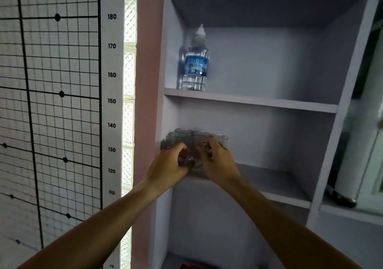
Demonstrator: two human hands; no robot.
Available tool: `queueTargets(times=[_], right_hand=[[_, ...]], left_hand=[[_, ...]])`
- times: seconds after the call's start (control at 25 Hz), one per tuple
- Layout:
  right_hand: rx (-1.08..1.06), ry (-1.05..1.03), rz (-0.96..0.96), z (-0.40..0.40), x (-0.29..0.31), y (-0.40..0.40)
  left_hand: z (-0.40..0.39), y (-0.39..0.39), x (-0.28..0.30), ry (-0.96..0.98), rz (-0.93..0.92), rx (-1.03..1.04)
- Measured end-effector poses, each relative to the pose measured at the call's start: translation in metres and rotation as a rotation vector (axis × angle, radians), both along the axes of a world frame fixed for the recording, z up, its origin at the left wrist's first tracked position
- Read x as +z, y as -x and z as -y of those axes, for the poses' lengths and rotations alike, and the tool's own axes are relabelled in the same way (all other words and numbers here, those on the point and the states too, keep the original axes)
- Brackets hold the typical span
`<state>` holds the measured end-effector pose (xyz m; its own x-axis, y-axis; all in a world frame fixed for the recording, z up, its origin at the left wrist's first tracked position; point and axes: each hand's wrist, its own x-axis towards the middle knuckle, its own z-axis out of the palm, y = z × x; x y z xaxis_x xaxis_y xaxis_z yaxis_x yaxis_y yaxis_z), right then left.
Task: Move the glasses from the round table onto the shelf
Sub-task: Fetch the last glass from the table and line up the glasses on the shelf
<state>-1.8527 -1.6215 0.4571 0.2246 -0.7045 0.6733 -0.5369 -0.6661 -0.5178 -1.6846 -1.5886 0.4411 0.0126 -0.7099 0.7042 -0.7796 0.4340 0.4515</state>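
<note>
Several clear drinking glasses (182, 137) stand clustered at the left end of the middle board of a pale grey shelf (275, 180). My left hand (167, 164) is curled around a glass at the front of the cluster. My right hand (219, 162) grips the glass beside it, fingers wrapped on its rim and side. Both hands hide the lower parts of the front glasses. The round table is out of view.
A water bottle (195, 65) with a blue label stands at the left of the shelf board above. A grid chart with a height scale (112, 100) covers the wall to the left. A dark cylinder (339, 177) stands in the right compartment.
</note>
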Motion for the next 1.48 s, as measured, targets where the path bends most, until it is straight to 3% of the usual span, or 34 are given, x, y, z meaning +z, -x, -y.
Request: queueTargets(times=[0.68,0.88,1.08,1.48], right_hand=[[-0.129,-0.004,0.085,-0.026,0.000,0.101],[-0.107,-0.062,0.151,-0.024,-0.004,0.112],[-0.207,-0.030,0.073,-0.013,-0.009,0.113],[-0.163,-0.100,0.068,0.004,-0.014,0.107]], left_hand=[[0.020,0.099,0.005,-0.001,0.009,-0.224],[0.029,0.109,0.003,0.028,0.004,-0.214],[0.035,0.110,-0.001,0.023,0.001,-0.177],[0.042,0.113,-0.002,-0.027,0.024,-0.099]])
